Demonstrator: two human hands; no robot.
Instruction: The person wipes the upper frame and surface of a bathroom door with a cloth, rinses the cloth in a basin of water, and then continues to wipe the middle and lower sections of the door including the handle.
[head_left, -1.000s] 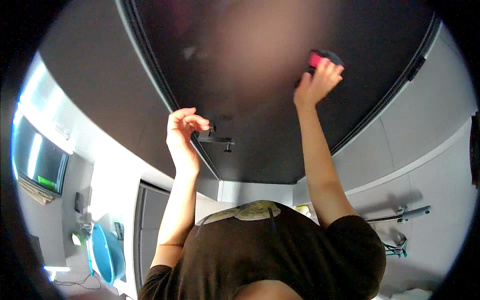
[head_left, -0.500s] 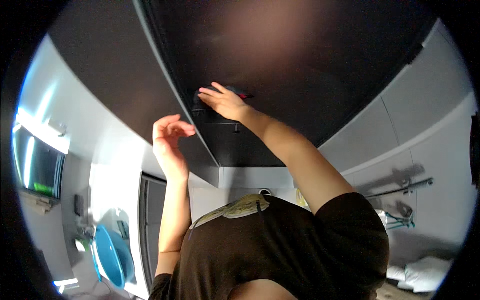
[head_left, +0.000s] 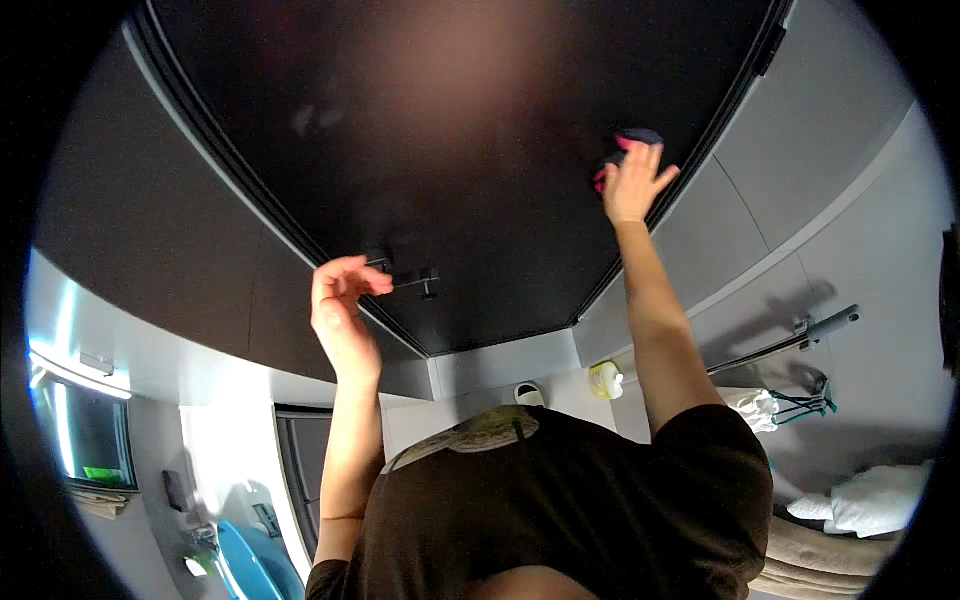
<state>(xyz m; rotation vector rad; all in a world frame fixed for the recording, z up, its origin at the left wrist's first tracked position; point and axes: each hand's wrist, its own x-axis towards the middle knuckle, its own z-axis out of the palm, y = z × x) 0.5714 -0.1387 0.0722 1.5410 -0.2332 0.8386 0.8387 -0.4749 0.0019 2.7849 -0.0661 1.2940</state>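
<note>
I've swept the right hand (head_left: 633,190), spread flat on cloth (head_left: 641,135), toward the black panel's (head_left: 480,220) right edge, apparently widening coverage; left hand (head_left: 345,308) loosely curled, empty

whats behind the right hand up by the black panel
A dark-and-pink cloth shows past the top and left of the right hand, with the black panel around it. The cloth's middle and the panel beneath it are covered.

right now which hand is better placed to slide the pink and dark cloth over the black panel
Probably the right hand: it is over the cloth at the panel. The left hand, apparently empty, is near the handle, well away from the cloth.
</note>
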